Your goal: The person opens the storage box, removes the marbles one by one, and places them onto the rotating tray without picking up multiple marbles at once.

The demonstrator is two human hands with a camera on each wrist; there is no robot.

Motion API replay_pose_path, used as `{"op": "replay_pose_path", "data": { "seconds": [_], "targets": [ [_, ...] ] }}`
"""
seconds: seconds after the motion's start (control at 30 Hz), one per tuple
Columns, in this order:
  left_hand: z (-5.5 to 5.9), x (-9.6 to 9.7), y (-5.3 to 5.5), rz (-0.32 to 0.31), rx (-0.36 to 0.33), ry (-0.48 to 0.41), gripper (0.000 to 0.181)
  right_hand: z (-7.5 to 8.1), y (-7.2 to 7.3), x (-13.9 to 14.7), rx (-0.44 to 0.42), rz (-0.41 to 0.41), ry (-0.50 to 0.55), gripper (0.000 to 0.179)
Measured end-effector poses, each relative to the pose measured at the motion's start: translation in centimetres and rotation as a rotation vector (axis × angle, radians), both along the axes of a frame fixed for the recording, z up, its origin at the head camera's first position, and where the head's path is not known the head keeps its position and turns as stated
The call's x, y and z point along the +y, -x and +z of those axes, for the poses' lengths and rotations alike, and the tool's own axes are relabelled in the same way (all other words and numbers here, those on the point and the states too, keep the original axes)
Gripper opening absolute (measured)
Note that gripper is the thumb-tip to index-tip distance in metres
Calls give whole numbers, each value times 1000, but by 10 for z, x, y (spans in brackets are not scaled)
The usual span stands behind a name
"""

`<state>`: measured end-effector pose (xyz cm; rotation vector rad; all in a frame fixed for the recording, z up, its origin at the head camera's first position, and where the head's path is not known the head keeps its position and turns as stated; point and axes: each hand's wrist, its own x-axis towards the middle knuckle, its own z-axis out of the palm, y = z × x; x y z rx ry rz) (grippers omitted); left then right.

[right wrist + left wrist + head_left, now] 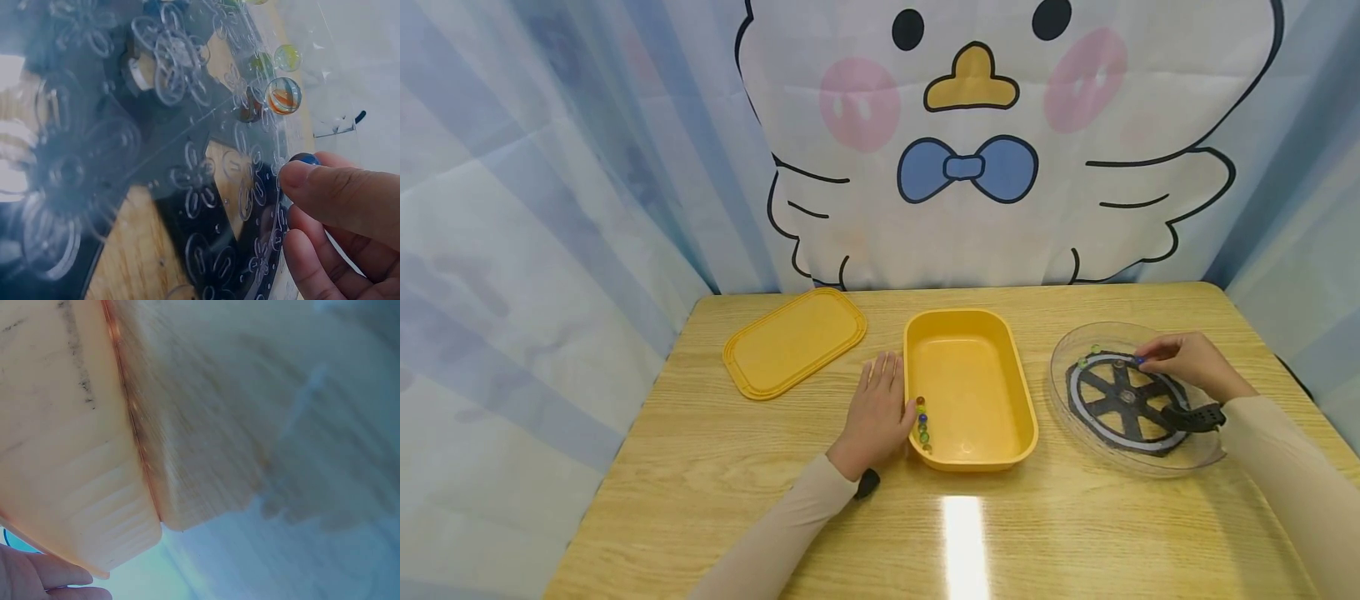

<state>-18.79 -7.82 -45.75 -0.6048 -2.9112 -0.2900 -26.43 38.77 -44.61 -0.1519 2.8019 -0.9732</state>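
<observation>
My right hand (1197, 362) pinches a blue marble (305, 159) between thumb and finger, over the far side of a round clear dish (1060, 400). An orange-striped marble (284, 96) and a yellow-green marble (288, 57) lie in the dish near the fingertips. A dark, wheel-shaped piece (1126, 397) shows through the dish's flower-embossed clear bottom. Beside the left wall of a yellow tub (977, 392), my left hand (874, 421) lies with fingers straight and thumb at the rim. Several marbles (922, 418) line up along the tub's left inner side.
A yellow lid (795, 342) lies flat at the back left of the wooden table (700, 483). Behind the table hangs a curtain (970, 233) with a cartoon bird. A black wrist strap (1195, 417) on the right arm overhangs the dish.
</observation>
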Motion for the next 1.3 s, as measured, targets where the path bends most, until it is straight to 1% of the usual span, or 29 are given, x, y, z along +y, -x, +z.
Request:
{"op": "replay_pose_path", "data": {
  "seconds": [0.23,0.5,0.83,1.0,1.13,1.3],
  "targets": [
    [0,0,0,-4,-1,-9,61,-2,2,-2,9,5,-30,32],
    [-1,0,0,0,-18,-9,61,-3,1,-2,14,1,-21,29],
    [0,0,0,4,-7,-3,62,-3,2,-3,11,11,-20,32],
    [1,0,0,8,-15,-12,61,-3,1,-2,6,15,-19,32],
    [2,0,-1,12,-26,-11,61,0,-1,-1,0,23,-21,34],
    [3,1,-1,11,-28,-11,62,11,-4,-1,6,30,-38,40]
  ]
}}
